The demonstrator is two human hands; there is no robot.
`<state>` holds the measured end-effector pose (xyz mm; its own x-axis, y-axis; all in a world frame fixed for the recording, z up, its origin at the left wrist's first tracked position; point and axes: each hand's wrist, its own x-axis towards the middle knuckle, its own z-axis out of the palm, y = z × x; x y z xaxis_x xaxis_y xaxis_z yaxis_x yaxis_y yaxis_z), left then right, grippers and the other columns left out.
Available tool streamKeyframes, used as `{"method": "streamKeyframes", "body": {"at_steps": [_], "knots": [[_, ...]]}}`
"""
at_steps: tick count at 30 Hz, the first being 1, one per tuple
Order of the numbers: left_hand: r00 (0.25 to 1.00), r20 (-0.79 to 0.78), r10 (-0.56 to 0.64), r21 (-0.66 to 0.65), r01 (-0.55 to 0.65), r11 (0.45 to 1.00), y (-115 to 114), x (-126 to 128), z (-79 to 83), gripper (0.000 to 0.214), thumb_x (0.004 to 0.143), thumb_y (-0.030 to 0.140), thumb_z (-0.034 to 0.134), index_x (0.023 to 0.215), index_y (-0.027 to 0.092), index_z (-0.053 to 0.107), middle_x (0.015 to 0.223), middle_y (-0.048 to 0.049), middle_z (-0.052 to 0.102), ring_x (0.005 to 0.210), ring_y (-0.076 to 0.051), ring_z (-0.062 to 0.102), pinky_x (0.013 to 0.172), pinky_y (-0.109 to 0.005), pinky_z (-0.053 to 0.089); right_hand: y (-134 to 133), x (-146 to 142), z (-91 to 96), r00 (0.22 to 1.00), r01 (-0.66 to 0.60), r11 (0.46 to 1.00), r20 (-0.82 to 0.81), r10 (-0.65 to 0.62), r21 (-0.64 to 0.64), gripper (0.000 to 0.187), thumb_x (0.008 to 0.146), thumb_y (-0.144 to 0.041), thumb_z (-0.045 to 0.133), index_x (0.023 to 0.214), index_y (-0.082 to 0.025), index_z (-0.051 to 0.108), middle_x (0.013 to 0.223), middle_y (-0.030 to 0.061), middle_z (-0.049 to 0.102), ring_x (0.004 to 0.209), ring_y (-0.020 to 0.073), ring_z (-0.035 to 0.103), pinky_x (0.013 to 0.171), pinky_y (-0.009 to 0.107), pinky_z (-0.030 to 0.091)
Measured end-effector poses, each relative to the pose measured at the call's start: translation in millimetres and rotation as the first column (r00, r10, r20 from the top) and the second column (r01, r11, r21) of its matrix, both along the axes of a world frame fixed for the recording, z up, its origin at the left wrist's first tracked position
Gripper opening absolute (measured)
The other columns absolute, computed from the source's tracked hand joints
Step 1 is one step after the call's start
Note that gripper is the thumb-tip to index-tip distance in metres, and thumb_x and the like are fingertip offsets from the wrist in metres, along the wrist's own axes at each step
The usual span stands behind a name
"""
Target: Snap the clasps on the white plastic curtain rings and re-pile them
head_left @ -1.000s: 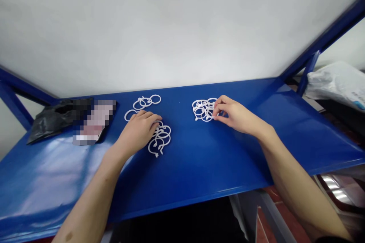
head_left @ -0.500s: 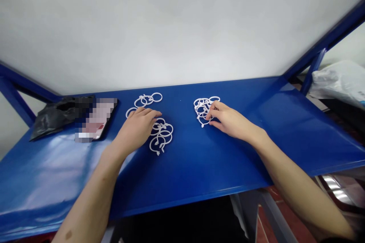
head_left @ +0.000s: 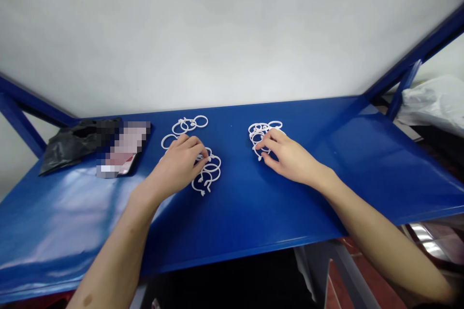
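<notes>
Slim white open rings with small knobbed ends, much like shower curtain rings, lie in groups on a blue tabletop (head_left: 246,212). My left hand (head_left: 179,161) bends over the near left pile of rings (head_left: 212,173), its thumb and fingertips closed on a ring at the pile's upper edge. Behind that hand lies a looser group of rings (head_left: 181,126), partly covered by the knuckles. My right hand (head_left: 290,156) rests over the right pile of rings (head_left: 259,130). Its thumb and index finger are a little apart at the pile's near side, and some rings are hidden under the fingers.
At the left, a crumpled black plastic bag (head_left: 68,147) lies beside a phone-like flat object (head_left: 136,152), partly blurred out. A pale wall (head_left: 232,33) rises behind the table. Blue frame bars (head_left: 416,52) and a clear plastic bag (head_left: 431,101) are at the right.
My left fingers have come down and closed on a ring of the near left pile. The right thumb and index finger have shifted slightly left and spread over the right pile.
</notes>
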<state>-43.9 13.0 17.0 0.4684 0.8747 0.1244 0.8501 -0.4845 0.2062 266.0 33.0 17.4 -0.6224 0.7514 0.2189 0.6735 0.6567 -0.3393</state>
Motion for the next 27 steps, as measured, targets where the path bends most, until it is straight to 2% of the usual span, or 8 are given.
{"method": "streamKeyframes", "body": {"at_steps": [2,5,7,10,14,18,23,27], "knots": [[0.999,0.019,0.031,0.046,-0.032,0.998,1,2,-0.4,0.017,0.095,0.026,0.049,0.088,0.020,0.063,0.097,-0.0074,0.067,0.093,-0.027,0.053,0.088,-0.047,0.046,-1,-3,-3.2,1.000,-0.018,0.999,-0.022,0.019,0.030,0.021,0.095,-0.018,0.054,0.112,-0.019,0.065,0.109,0.0105,0.059,0.100,0.0246,0.062,0.084,0.041,0.057],[0.983,0.121,0.139,0.101,-0.152,0.983,1,8,2.5,0.012,0.095,0.025,0.049,0.090,0.020,0.059,0.091,-0.0077,0.067,0.095,-0.026,0.055,0.084,-0.042,0.049,-3,-7,-6.5,0.998,-0.034,0.997,-0.047,0.037,0.067,0.019,0.096,-0.020,0.053,0.111,-0.018,0.065,0.106,0.0104,0.061,0.102,0.0254,0.062,0.085,0.043,0.057],[0.957,0.208,0.203,0.090,-0.226,0.970,-1,13,5.3,0.009,0.095,0.026,0.051,0.092,0.020,0.057,0.090,-0.0075,0.066,0.094,-0.025,0.058,0.074,-0.036,0.050,-5,-9,-8.2,0.997,-0.040,0.995,-0.063,0.045,0.091,0.018,0.097,-0.021,0.053,0.110,-0.018,0.065,0.105,0.0104,0.063,0.101,0.0252,0.063,0.084,0.043,0.058],[0.918,0.328,0.222,0.077,-0.260,0.963,-5,21,7.2,0.008,0.093,0.024,0.054,0.098,0.020,0.058,0.090,-0.0059,0.066,0.087,-0.020,0.061,0.065,-0.029,0.049,-8,-14,-10.7,0.994,-0.051,0.992,-0.095,0.062,0.117,0.018,0.097,-0.021,0.053,0.112,-0.018,0.064,0.106,0.0104,0.065,0.101,0.0249,0.064,0.085,0.043,0.058],[0.898,0.408,0.168,0.058,-0.209,0.976,-11,32,4.1,0.018,0.093,0.021,0.054,0.110,0.021,0.061,0.092,-0.0037,0.066,0.081,-0.016,0.062,0.064,-0.026,0.049,-15,-21,-13.7,0.987,-0.099,0.989,-0.115,0.111,0.108,0.019,0.099,-0.023,0.053,0.113,-0.017,0.064,0.108,0.0103,0.067,0.103,0.0248,0.066,0.087,0.044,0.059],[0.866,0.481,0.139,-0.020,-0.147,0.989,-17,42,1.1,0.019,0.094,0.022,0.052,0.110,0.021,0.062,0.097,-0.0037,0.068,0.078,-0.013,0.063,0.067,-0.025,0.050,-21,-28,-15.8,0.981,-0.121,0.989,-0.141,0.133,0.091,0.021,0.099,-0.023,0.054,0.116,-0.016,0.063,0.112,0.0108,0.068,0.106,0.0247,0.065,0.089,0.043,0.059],[0.775,0.605,0.185,-0.201,-0.076,0.977,-22,50,2.8,0.018,0.098,0.028,0.048,0.108,0.021,0.061,0.094,-0.0026,0.068,0.076,-0.012,0.062,0.061,-0.024,0.047,-24,-33,-17.7,0.975,-0.114,0.991,-0.182,0.125,0.073,0.025,0.099,-0.024,0.054,0.122,-0.016,0.060,0.117,0.0122,0.066,0.108,0.0247,0.065,0.091,0.043,0.058],[0.693,0.686,0.224,-0.320,0.010,0.947,-25,51,3.2,0.018,0.097,0.035,0.054,0.109,0.023,0.061,0.089,-0.0003,0.064,0.076,-0.012,0.059,0.062,-0.023,0.047,-26,-35,-17.6,0.968,-0.097,0.994,-0.228,0.106,0.049,0.029,0.099,-0.026,0.055,0.126,-0.017,0.056,0.119,0.0126,0.066,0.102,0.0231,0.066,0.087,0.042,0.059]]}}
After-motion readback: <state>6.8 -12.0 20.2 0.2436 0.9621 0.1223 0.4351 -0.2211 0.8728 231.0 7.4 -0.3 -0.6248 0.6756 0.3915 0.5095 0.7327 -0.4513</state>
